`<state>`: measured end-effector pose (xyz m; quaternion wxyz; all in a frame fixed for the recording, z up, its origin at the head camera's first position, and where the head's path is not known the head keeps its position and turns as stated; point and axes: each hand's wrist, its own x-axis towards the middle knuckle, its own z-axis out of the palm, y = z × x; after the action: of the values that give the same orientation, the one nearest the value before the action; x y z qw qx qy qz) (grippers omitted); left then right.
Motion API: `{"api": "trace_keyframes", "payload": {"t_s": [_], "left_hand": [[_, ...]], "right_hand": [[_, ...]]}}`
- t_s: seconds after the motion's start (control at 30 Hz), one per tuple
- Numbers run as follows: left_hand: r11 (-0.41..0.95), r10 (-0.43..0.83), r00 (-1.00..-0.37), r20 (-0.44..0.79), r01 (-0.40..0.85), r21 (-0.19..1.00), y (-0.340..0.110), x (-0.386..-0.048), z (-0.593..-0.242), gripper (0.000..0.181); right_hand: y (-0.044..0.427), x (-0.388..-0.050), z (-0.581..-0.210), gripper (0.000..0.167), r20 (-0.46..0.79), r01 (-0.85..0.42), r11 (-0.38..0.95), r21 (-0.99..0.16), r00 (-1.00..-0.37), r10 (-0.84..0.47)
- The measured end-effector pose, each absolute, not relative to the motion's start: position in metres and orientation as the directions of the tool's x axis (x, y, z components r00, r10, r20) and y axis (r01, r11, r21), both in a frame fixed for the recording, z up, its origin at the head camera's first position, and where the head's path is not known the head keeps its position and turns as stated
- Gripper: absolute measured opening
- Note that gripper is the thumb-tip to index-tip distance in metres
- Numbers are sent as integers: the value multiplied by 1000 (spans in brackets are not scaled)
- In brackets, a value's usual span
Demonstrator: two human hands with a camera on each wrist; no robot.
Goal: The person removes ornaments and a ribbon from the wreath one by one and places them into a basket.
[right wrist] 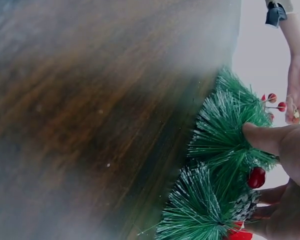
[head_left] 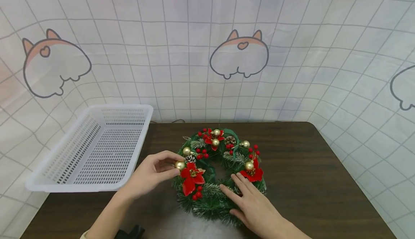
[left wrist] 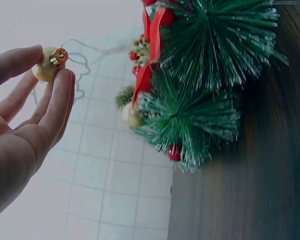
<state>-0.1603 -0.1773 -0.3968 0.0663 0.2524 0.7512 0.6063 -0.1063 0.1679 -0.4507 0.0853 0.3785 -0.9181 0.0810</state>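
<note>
A green Christmas wreath (head_left: 212, 203) lies on the table, trimmed with red poinsettias (head_left: 192, 177), red berries, pinecones and gold balls. My left hand (head_left: 154, 172) pinches a gold ball ornament (left wrist: 44, 70) between thumb and fingers at the wreath's left side. In the left wrist view a thin loop (left wrist: 85, 44) runs from the ball's cap towards the wreath. My right hand (head_left: 256, 206) rests on the wreath's front right part, fingers spread and fairly straight. Its thumb (right wrist: 262, 137) touches the green needles in the right wrist view.
A white perforated plastic basket (head_left: 136, 152) stands at the left of the dark wooden table (head_left: 298, 181). A black object (head_left: 131, 233) shows at the front edge beside my left forearm. Behind hangs a white grid-patterned curtain (head_left: 188, 88) with cartoon prints.
</note>
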Motion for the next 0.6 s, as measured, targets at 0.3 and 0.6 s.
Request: {"api": "trace_keyframes", "payload": {"t_s": [0.3, 0.6], "left_hand": [[170, 394, -897, 200, 285, 943, -189, -163, -396, 29], [180, 344, -916, 208, 282, 942, -200, -167, -396, 30]], "right_hand": [[169, -108, -450, 75, 217, -690, 718, -88, -717, -662], [173, -112, -452, 74, 258, -694, 716, -76, -707, -658]]}}
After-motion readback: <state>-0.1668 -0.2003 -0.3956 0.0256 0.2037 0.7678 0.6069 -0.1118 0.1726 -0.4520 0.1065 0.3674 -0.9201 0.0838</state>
